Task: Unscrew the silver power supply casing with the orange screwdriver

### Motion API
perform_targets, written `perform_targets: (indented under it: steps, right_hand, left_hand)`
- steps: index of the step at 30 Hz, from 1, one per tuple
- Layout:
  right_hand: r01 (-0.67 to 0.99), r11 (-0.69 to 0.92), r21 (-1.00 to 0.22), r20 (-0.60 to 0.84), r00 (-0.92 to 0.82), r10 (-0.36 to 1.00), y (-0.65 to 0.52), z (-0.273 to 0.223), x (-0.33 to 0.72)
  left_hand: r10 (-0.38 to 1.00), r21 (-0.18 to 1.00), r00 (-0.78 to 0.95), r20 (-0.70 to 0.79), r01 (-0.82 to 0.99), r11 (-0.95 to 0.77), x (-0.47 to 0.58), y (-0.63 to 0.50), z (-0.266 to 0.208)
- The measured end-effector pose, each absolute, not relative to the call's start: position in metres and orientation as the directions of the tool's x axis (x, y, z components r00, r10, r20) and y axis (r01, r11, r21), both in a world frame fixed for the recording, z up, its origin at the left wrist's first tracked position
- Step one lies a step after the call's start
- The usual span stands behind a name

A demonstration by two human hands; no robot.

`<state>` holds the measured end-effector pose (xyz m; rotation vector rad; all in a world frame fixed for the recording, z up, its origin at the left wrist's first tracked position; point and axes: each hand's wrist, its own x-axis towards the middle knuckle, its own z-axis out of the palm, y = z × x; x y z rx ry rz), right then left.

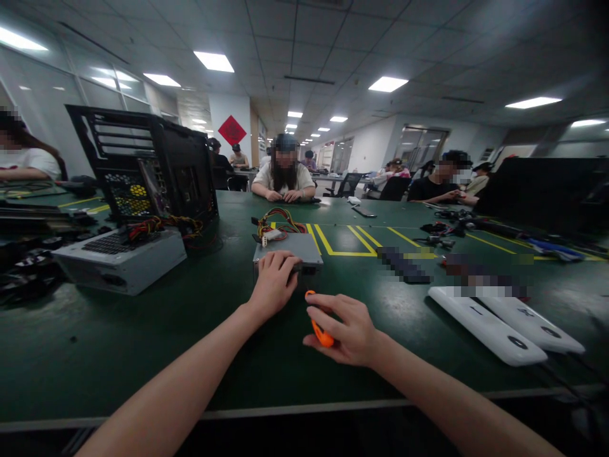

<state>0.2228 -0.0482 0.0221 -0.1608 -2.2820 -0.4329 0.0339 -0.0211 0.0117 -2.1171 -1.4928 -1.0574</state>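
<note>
Grey power supply (307, 246) clasped by left hand (275, 287); orange screwdriver (324, 336) pinched by right hand (351, 329); screwdriving apparently intended, tip alignment needed.

Grey boxy power supply (307, 247), orange tool (323, 334) tilted toward it

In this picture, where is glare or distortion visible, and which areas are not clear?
Head view: white rectangular ceiling lights look overexposed, with glare on the glossy green tabletop; head view: wide-angle distortion seems to tilt the tall black computer case; head view: pixelation obscures the flat dark object at right; head view: the tip of the orange-handled tool looks indistinct.
</note>
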Motion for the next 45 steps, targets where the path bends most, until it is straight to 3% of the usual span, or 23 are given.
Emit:
perform_targets:
  steps: [3,8,10,13,17,22,25,32,36,39,45]
  right_hand:
    - [0.255,0.951,0.178,0.800,-0.600,0.011,-0.044,0.020,0.226]
    - [0.220,0.967,-0.128,0.879,-0.426,0.213,-0.037,0.020,0.230]
    - [0.201,0.966,-0.163,0.879,-0.414,0.235,-0.035,0.020,0.229]
    - [0.178,0.980,-0.086,0.848,-0.504,0.165,-0.035,0.018,0.227]
    - [0.220,0.968,0.117,0.772,-0.633,0.051,-0.042,0.017,0.224]
    - [0.161,0.960,0.229,0.659,-0.752,-0.031,-0.051,0.021,0.222]
    - [0.174,0.941,0.291,0.676,-0.733,-0.074,-0.051,0.019,0.219]
    - [0.154,0.964,0.217,0.741,-0.669,-0.060,-0.051,0.016,0.216]
    - [0.143,0.933,0.330,0.646,-0.755,-0.113,-0.057,0.023,0.216]
    - [0.146,0.922,0.358,0.661,-0.737,-0.140,-0.057,0.021,0.216]
    - [0.163,0.955,0.249,0.765,-0.638,-0.090,-0.052,0.014,0.216]
  left_hand:
    - [0.646,0.138,0.164,0.746,0.911,-0.390,0.035,-0.024,0.012]
    - [0.614,0.187,0.045,0.788,0.933,-0.308,0.038,-0.032,0.015]
    - [0.614,0.181,0.048,0.788,0.935,-0.306,0.037,-0.033,0.016]
    - [0.602,0.145,0.104,0.792,0.925,-0.350,0.036,-0.030,0.015]
    - [0.619,0.129,0.154,0.770,0.913,-0.387,0.035,-0.024,0.012]
    - [0.643,0.150,0.121,0.757,0.924,-0.351,0.035,-0.019,0.010]
    - [0.649,0.156,0.112,0.752,0.927,-0.341,0.036,-0.019,0.011]
    - [0.658,0.159,0.112,0.745,0.928,-0.337,0.036,-0.019,0.011]
    - [0.658,0.159,0.110,0.745,0.928,-0.335,0.037,-0.020,0.012]
    - [0.658,0.157,0.114,0.744,0.928,-0.339,0.036,-0.020,0.012]
    - [0.662,0.147,0.140,0.737,0.922,-0.358,0.036,-0.020,0.012]
